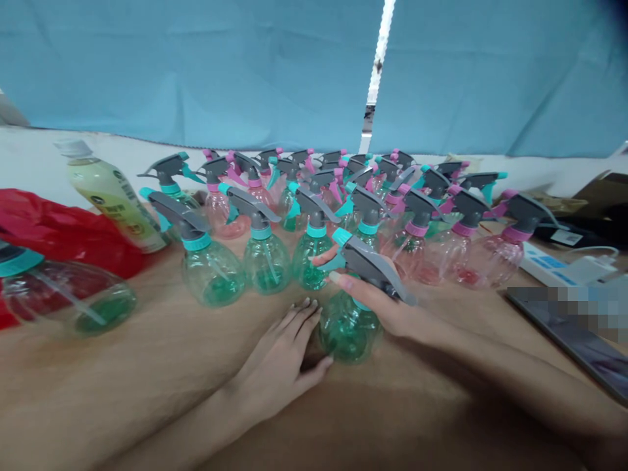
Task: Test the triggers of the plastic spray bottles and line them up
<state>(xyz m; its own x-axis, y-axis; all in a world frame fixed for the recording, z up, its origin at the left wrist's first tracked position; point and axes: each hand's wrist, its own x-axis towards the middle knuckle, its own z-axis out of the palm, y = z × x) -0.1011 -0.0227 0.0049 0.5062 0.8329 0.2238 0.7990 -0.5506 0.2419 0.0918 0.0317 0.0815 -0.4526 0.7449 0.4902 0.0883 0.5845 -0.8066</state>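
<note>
A clear green spray bottle (350, 330) with a grey and turquoise trigger head stands on the wooden table near the middle. My right hand (375, 297) is wrapped round its neck and trigger head from the right side. Flat on the table just left of this bottle lies my left hand (284, 356), fingers stretched out, the thumb close to the bottle's base; whether it touches the bottle I cannot tell. Directly behind stand more green spray bottles (267, 265) and, to the right, pink spray bottles (451, 255).
At the left edge is another green spray bottle (69, 297), slanted in view. A drink bottle (110, 193) and a red plastic bag (73, 232) lie behind it. To the right are a power strip (549, 261) and a dark tablet-like device (574, 340). A blue curtain (196, 72) hangs behind.
</note>
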